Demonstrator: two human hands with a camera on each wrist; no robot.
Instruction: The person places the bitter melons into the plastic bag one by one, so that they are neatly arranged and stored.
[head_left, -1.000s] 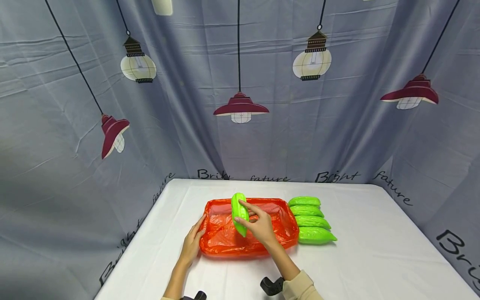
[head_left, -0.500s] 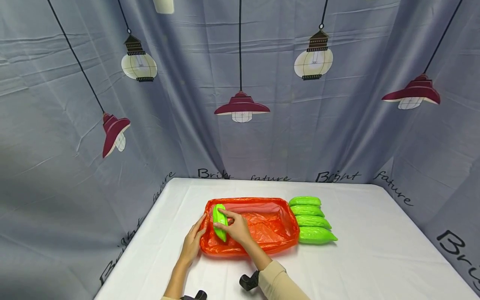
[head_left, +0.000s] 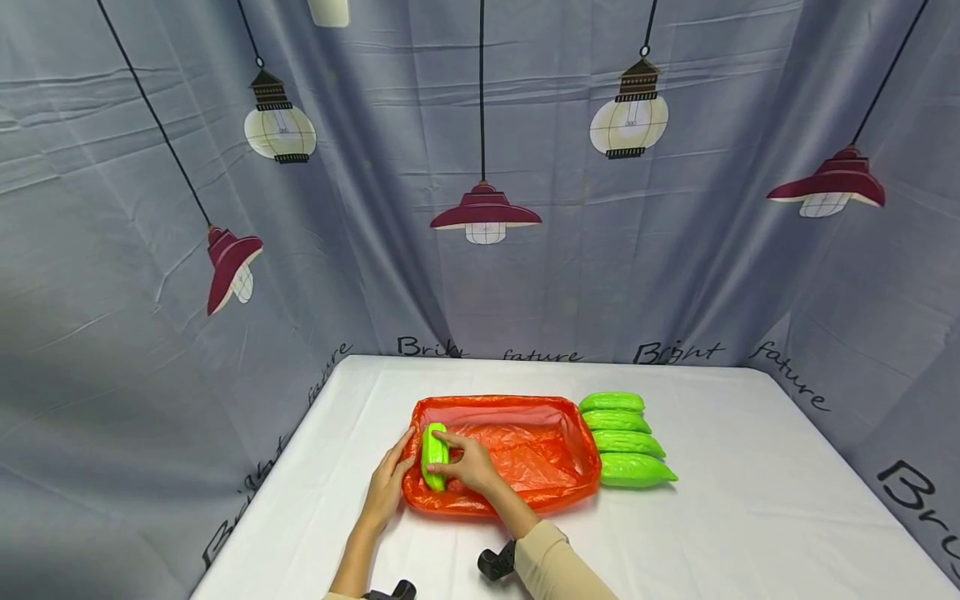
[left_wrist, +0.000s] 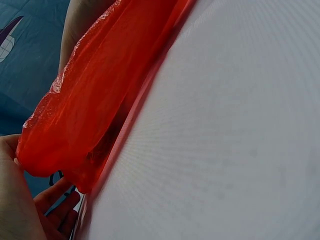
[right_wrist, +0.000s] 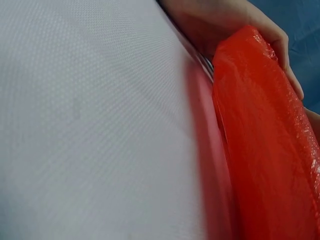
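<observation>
On the table point(head_left: 750, 500), the tray point(head_left: 532, 458) has one gourd point(head_left: 432, 458) within its left end; four gourds point(head_left: 626, 442) line up front to back beside its right edge.

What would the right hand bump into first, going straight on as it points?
Probably the left wall of the red plastic-covered rectangular tray, the pinched green elongated vegetable leading; depth is unclear.

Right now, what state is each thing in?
Bin: upright, open-topped
Held gourd: in the bin's left end; bottom contact unclear
Four gourds: side by side, right of the bin
Left hand: against the bin's left side
Right hand: pinching the held gourd
Table: white-covered
</observation>
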